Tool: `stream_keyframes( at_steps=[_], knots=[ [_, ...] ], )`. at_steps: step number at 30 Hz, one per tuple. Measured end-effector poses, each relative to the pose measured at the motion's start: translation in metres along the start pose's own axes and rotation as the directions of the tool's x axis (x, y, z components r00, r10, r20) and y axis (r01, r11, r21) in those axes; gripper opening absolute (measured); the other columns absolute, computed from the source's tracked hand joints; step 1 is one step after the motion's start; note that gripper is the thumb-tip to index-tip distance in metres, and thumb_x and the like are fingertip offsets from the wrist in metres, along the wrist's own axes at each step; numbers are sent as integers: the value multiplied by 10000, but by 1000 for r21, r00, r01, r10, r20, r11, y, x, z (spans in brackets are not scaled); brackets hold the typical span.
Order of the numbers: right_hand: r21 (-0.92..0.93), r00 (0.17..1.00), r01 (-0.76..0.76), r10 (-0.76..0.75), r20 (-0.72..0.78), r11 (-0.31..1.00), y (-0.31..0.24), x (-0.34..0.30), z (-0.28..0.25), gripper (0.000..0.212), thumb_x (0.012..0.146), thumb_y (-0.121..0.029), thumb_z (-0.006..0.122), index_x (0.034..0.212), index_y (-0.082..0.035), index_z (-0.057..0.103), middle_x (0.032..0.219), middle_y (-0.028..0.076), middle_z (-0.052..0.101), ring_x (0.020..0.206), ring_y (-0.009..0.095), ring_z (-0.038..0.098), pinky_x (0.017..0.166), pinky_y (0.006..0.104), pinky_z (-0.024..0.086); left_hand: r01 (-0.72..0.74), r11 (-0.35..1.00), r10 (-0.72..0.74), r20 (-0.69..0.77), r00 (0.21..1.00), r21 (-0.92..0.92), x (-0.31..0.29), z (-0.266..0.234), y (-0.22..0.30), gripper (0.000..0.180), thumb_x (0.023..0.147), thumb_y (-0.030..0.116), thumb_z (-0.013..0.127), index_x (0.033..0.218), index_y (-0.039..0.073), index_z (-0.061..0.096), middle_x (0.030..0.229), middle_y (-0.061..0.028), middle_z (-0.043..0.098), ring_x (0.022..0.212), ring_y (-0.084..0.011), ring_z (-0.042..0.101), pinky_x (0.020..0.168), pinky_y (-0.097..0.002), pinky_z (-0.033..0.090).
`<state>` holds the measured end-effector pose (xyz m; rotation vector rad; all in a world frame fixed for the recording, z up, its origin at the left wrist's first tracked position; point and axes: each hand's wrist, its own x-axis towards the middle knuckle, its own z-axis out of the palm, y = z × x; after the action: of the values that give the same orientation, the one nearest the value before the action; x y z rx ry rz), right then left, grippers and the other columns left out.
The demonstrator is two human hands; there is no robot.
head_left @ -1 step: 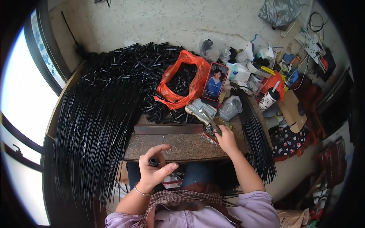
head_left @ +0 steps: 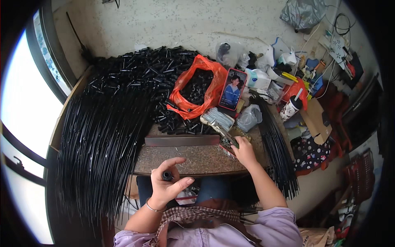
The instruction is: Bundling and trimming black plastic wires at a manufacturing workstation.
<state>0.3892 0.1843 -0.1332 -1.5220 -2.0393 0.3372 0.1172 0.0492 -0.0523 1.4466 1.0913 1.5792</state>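
In my left hand (head_left: 166,183) a short black plastic tube (head_left: 166,175) lies against the palm, its hollow end facing up. The other fingers curl round it, while thumb and forefinger stand apart. My right hand (head_left: 245,151) grips a long metal hand tool (head_left: 221,131) with a dark handle; its exact kind is unclear. The tool's far end lies over a tray of thin pale sticks (head_left: 218,116). Beneath that hand is a small container (head_left: 228,148) with tiny metal pieces, partly hidden.
Black tubes (head_left: 135,68) heap along the back. Long black rods (head_left: 107,144) hang over the left edge, more rods (head_left: 277,144) at the right. An orange bag (head_left: 177,92) of black parts, a phone (head_left: 233,91), a dark bar (head_left: 182,140) and a patterned cup (head_left: 291,108) surround the work spot.
The tool in my right hand has turned slightly, and that hand has shifted a little to the left. My left hand stays almost still with the tube.
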Motion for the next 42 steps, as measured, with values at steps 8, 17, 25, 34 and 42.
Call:
stream_keyframes(
  at_steps=[8,17,25,34,42],
  knots=[
    [-163,961,277,-271,60,947,-1,4,7,267,686,29,570,943,-2,504,844,152,560,847,306,539,734,388,467,16,999,-15,3,1000,-29,3,0,-1,429,653,155,762,996,-27,578,533,70,393,490,-16,341,465,-176,239],
    [27,988,23,-18,-156,999,15,1,10,278,751,-110,634,970,-16,489,890,209,556,850,404,526,717,444,437,-11,1000,13,102,995,-23,-9,6,11,334,662,135,757,937,19,606,504,67,380,474,-14,330,443,-184,234],
    [976,989,-120,103,103,179,-156,-50,-25,225,789,-15,597,928,-60,426,759,40,519,570,72,458,501,188,362,-11,1000,9,100,995,16,-9,18,15,495,674,133,763,1114,17,568,505,50,442,480,-12,377,459,-174,295],
    [990,998,18,-64,-9,139,-204,-95,-30,225,812,-33,562,970,-9,404,823,68,522,742,78,506,695,202,426,-128,992,128,46,991,-19,-25,23,30,661,640,251,793,1189,8,515,562,15,477,530,-32,411,495,-191,351],
    [970,989,145,-64,-135,193,-208,-98,-27,248,797,5,583,966,-16,402,828,74,529,733,118,515,692,240,435,-129,988,128,16,992,83,-29,22,37,748,644,317,782,1242,7,456,592,-14,511,549,-53,461,513,-191,370]
  ],
)
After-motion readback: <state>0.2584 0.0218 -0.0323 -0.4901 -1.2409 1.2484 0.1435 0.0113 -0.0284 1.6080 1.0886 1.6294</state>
